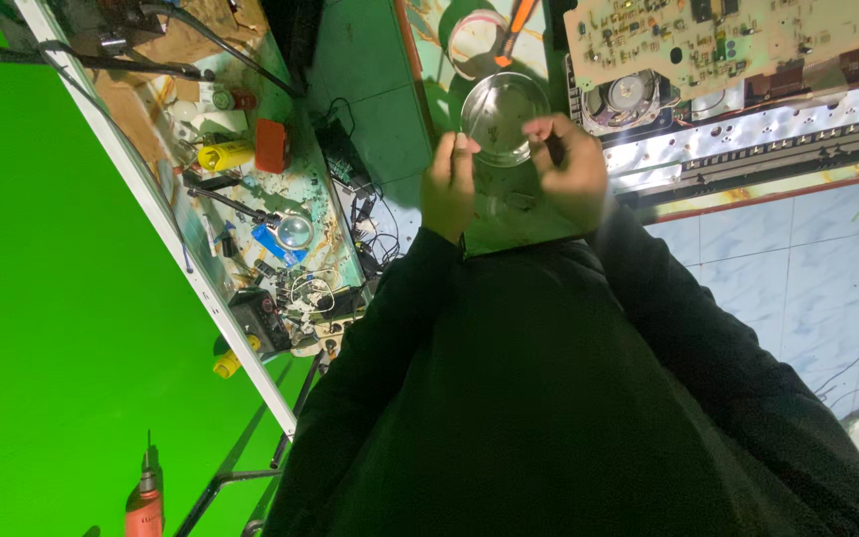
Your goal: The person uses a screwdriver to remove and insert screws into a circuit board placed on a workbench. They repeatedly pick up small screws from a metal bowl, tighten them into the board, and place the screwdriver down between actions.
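Observation:
Both my hands hold a clear round glass dish [502, 114] up in front of me. My left hand [448, 184] pinches its left rim with thumb and fingers. My right hand [574, 169] grips the right rim. Tiny dark bits lie inside the dish; I cannot tell what they are. My black sleeves and jacket fill the lower middle of the view. Behind the dish lies a second clear round dish [476, 42] with an orange-handled tool [515, 22] across it.
A large circuit board [728, 45] with a metal chassis [768, 134] lies at the upper right. A cluttered shelf at left holds a magnifying glass [293, 231], a yellow cylinder [224, 155], an orange block [271, 146] and cables. A drill [144, 502] stands bottom left. Tiled floor [807, 268] at right.

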